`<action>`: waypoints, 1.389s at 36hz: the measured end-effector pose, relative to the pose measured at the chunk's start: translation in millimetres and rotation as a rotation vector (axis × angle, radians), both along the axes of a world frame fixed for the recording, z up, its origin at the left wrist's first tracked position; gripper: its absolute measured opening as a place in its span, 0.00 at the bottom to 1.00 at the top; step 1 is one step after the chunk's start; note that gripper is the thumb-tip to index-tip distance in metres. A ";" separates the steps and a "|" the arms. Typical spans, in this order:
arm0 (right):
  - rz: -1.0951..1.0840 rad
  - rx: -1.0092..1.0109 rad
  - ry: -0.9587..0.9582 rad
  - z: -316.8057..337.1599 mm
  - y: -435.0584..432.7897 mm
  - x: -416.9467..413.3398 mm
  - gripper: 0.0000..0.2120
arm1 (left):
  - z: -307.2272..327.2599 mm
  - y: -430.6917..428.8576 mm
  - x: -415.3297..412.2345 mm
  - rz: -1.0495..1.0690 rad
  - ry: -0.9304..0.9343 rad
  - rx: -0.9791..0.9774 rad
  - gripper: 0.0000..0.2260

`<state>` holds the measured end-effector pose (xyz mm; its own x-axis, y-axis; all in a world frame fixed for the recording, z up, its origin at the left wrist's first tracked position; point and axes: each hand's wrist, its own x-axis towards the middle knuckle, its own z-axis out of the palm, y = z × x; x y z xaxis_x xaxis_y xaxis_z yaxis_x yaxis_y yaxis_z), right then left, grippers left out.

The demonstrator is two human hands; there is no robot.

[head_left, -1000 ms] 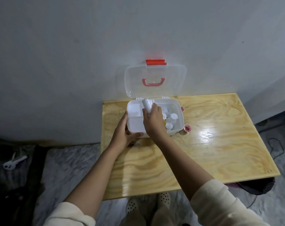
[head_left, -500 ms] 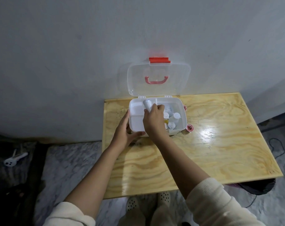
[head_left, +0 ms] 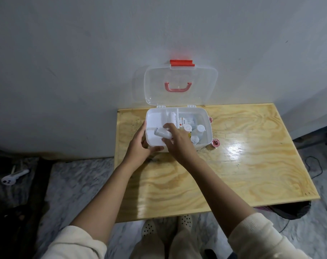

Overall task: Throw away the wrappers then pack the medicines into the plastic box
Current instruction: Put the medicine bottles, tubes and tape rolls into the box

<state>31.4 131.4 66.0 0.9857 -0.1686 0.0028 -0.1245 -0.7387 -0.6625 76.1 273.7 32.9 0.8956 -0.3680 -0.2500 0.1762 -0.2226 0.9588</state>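
Head view: the plastic box (head_left: 205, 142) sits open at the wooden table's (head_left: 233, 174) far edge. The right hand (head_left: 179, 141) pinches a small white bottle (head_left: 162, 134) over the left compartment; tilted, it could snag the divider or slip sideways. The left hand (head_left: 138, 148) clasps the box's near-left corner, arm outstretched.

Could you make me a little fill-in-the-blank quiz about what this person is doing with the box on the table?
1. The lid of the plastic box stands ____.
2. The right hand holds a small white ____ over the box's left side.
3. The left hand grips the box's front-left ____.
4. The box rests on a ____ table.

Missing words: open; bottle; corner; wooden
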 end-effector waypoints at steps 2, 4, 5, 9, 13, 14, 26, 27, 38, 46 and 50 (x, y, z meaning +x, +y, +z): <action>0.022 -0.023 0.002 0.2 -1.1 2.7 0.13 | -0.4 0.3 -0.2 0.000 0.004 0.001 0.44; 0.030 -0.054 -0.003 -1.7 -2.5 7.2 0.12 | -0.1 0.6 -0.2 -0.001 0.007 0.010 0.44; 0.039 -0.070 -0.001 -2.9 -3.1 9.1 0.12 | 0.5 0.7 0.0 -0.001 0.006 0.012 0.44; 0.060 -0.102 0.020 -3.9 -3.7 13.9 0.17 | -1.6 1.4 1.7 -0.006 0.006 0.028 0.44; 0.067 -0.098 0.056 -1.9 -2.6 17.5 0.19 | -0.3 1.8 1.4 -0.018 0.006 0.032 0.45; 0.063 -0.090 0.059 -1.8 -2.4 17.8 0.19 | 0.1 2.0 0.8 -0.021 0.000 0.035 0.44; -0.447 0.185 -0.579 23.0 -45.4 -31.1 0.10 | 2.2 0.2 -3.0 -0.084 -0.032 0.033 0.47; -0.545 0.209 -0.585 16.2 -57.5 -38.9 0.11 | 0.2 0.1 -3.5 -0.075 -0.034 0.039 0.47; -0.439 -0.037 0.086 -86.1 -124.3 -43.9 0.28 | -8.0 -6.5 -8.9 0.007 -0.058 0.063 0.41; -0.299 -0.215 0.057 -110.2 -148.2 0.3 0.30 | -8.6 -13.5 -11.8 0.058 -0.059 -0.012 0.37; -0.219 -0.275 0.093 -129.0 -163.8 23.3 0.27 | -10.4 -11.4 -11.7 0.058 -0.044 -0.021 0.39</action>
